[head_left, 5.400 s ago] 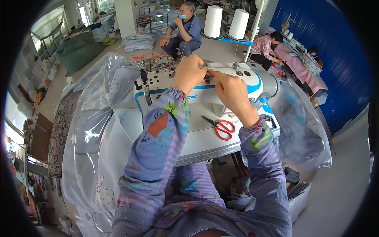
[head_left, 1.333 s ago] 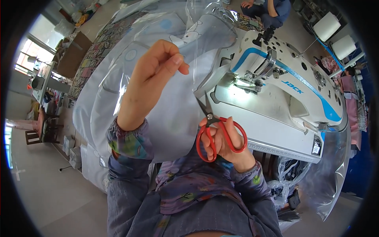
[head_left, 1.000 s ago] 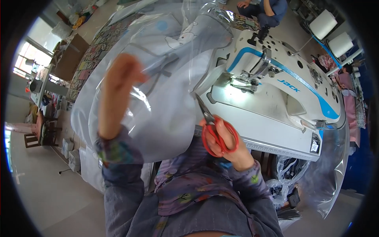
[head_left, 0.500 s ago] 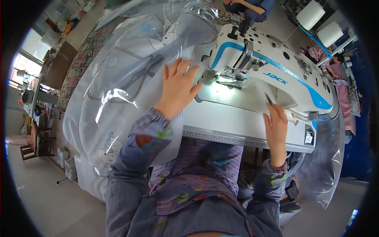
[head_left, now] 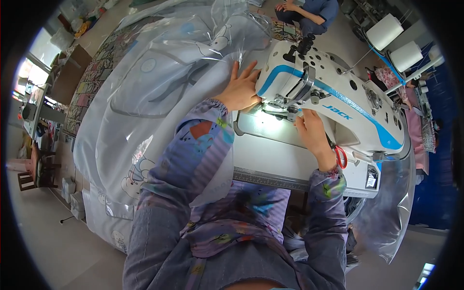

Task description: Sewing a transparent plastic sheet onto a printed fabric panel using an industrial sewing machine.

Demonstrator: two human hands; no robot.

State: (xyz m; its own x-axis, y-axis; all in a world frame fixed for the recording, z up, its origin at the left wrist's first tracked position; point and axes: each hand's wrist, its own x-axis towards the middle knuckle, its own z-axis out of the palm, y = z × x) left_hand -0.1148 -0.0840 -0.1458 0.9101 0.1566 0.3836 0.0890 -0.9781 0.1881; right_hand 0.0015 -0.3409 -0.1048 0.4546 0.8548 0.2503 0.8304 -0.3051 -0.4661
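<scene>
The clear plastic sheet printed with pale blue cartoon figures (head_left: 159,92) spreads across the upper left of the frame, its edge running under the needle area of the white sewing machine with a blue stripe (head_left: 333,96) at centre. My left hand (head_left: 240,89) lies flat and open on the sheet, fingers spread, pressing it down just left of the lit presser foot. My right hand (head_left: 311,130) sits just right of the foot, fingers curled at the edge; I cannot tell whether it pinches anything. I judge I am lining up a seam; next calls for steady, even feeding. Red-handled scissors (head_left: 341,157) rest by my right wrist.
</scene>
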